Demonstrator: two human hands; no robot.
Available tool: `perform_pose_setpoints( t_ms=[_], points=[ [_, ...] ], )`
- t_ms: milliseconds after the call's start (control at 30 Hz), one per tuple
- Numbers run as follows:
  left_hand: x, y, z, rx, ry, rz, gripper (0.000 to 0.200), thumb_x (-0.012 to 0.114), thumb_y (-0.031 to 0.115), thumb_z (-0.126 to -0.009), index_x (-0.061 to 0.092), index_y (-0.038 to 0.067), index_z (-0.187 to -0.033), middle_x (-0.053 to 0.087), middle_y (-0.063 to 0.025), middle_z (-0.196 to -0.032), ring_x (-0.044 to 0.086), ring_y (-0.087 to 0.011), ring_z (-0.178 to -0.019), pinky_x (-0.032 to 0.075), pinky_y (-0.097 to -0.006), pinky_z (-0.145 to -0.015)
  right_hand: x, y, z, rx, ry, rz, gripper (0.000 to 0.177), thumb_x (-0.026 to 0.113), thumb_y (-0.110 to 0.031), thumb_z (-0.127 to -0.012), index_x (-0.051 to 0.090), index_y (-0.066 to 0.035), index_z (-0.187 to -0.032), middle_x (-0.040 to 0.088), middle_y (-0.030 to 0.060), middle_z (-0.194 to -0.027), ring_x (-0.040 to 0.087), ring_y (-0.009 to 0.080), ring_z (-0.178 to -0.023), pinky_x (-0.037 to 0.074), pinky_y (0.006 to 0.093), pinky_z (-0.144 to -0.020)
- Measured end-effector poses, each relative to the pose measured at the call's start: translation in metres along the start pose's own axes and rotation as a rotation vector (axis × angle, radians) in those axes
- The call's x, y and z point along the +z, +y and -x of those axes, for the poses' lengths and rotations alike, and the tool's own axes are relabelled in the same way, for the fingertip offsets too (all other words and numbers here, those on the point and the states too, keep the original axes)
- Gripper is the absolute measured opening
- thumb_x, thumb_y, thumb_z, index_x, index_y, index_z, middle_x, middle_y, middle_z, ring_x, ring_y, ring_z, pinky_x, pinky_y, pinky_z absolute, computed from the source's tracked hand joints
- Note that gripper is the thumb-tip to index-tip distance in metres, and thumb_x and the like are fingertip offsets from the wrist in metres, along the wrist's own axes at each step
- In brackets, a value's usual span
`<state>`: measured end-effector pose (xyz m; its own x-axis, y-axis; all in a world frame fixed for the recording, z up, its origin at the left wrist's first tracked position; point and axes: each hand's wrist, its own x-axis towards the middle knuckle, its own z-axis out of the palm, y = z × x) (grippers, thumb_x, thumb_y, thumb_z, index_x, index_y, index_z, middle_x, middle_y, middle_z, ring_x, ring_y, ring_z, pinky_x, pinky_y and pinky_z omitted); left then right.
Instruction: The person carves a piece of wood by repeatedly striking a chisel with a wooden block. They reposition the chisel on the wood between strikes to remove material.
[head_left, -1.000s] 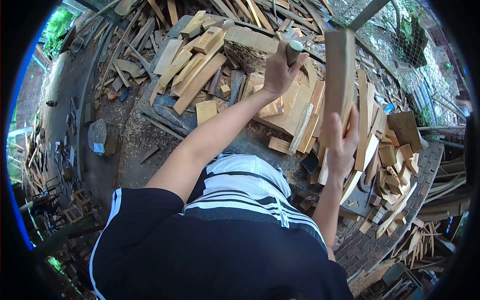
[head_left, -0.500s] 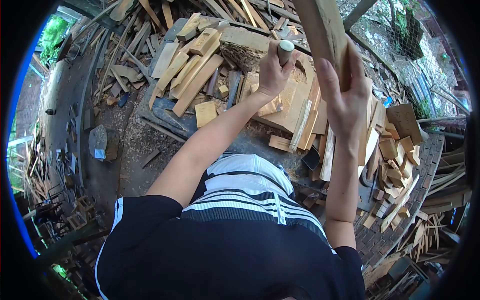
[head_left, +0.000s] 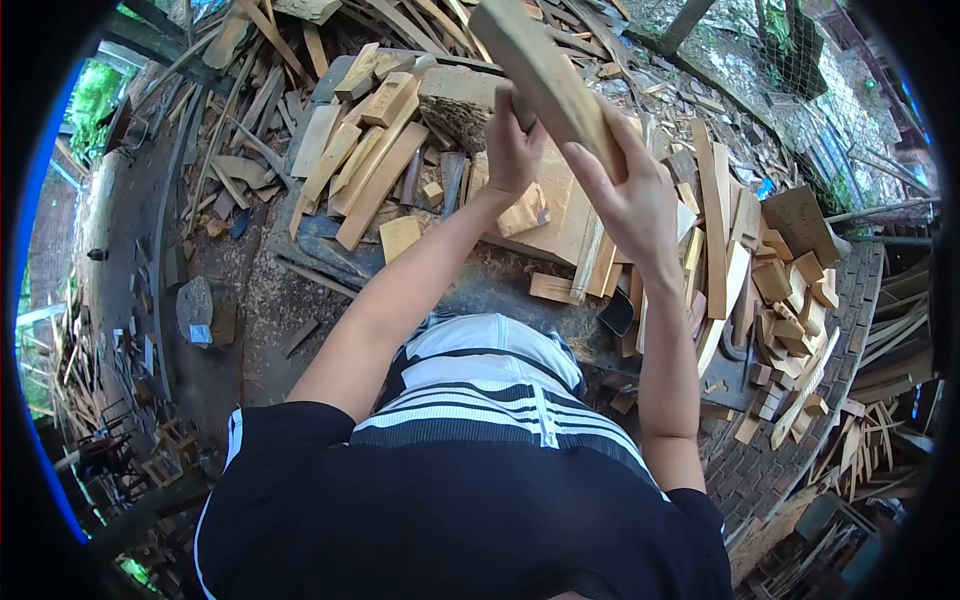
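My right hand (head_left: 630, 200) grips a long, thick wooden piece (head_left: 550, 90) near its lower end, and the piece slants up to the left, close to the camera. My left hand (head_left: 515, 150) is closed round a short handle (head_left: 521, 108) just left of the piece; the rest of that tool is hidden. Beneath both hands a broad wooden block (head_left: 560, 215) lies on the dark work surface (head_left: 480, 285), with a smaller cut block (head_left: 525, 210) on it. A rough-edged log piece (head_left: 450, 110) lies behind my left hand.
Boards (head_left: 380, 185) lie side by side at the left of the surface. Cut wood blocks (head_left: 790, 310) are heaped at the right, beside a brick edge (head_left: 845, 370). A stump (head_left: 207, 312) stands at the far left, and scrap wood is piled at the back.
The wooden piece in my right hand has swung left and now tilts more. Both hands have shifted left, and the pale end of the handle no longer shows.
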<state>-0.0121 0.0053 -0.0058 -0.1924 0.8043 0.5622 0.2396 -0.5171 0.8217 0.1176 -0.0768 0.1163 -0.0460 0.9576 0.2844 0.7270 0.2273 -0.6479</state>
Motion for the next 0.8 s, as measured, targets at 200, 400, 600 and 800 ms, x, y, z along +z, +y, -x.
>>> perform_pose_setpoints(
  t_ms=[200,400,600,800],
  points=[
    [-0.028,-0.026,-0.021,-0.367,0.2,0.182,0.038,0.064,0.032,-0.095,0.041,0.006,-0.11,0.052,-0.0025,-0.074,0.053,-0.01,-0.054,0.046,-0.0267,-0.047,0.012,0.034,0.045,0.243,0.057,-0.293,0.065,0.064,-0.045,-0.088,0.05,-0.005,-0.137,0.07,0.0183,-0.096,0.069,0.0236,-0.083,0.053,0.0357,-0.074],
    [-0.022,-0.024,-0.023,-0.183,0.201,0.245,0.036,0.062,0.037,-0.095,0.04,0.01,-0.102,0.048,0.0001,-0.073,0.048,-0.0058,-0.049,0.042,-0.0203,-0.039,0.008,0.051,0.082,0.354,0.083,-0.421,0.057,0.062,-0.038,-0.092,0.051,-0.001,-0.134,0.063,0.0167,-0.113,0.06,0.0199,-0.103,0.047,0.0336,-0.09],
    [-0.001,0.016,-0.014,-0.107,0.04,0.166,0.039,0.065,0.044,-0.091,0.049,0.008,-0.093,0.055,0.0006,-0.07,0.053,-0.0071,-0.053,0.043,-0.0231,-0.046,0.009,0.062,0.093,0.373,0.149,-0.479,0.055,0.061,-0.033,-0.095,0.048,0.002,-0.135,0.059,0.0169,-0.122,0.055,0.0212,-0.112,0.041,0.0325,-0.098],
    [0.009,0.032,0.011,0.008,-0.176,0.145,0.033,0.077,0.04,-0.082,0.064,0.01,-0.074,0.061,-0.0001,-0.058,0.059,-0.0098,-0.049,0.045,-0.0259,-0.043,0.006,0.062,0.1,0.41,0.166,-0.493,0.051,0.06,-0.029,-0.097,0.048,0.002,-0.135,0.059,0.0148,-0.122,0.054,0.0201,-0.112,0.04,0.0322,-0.099]
  ],
)
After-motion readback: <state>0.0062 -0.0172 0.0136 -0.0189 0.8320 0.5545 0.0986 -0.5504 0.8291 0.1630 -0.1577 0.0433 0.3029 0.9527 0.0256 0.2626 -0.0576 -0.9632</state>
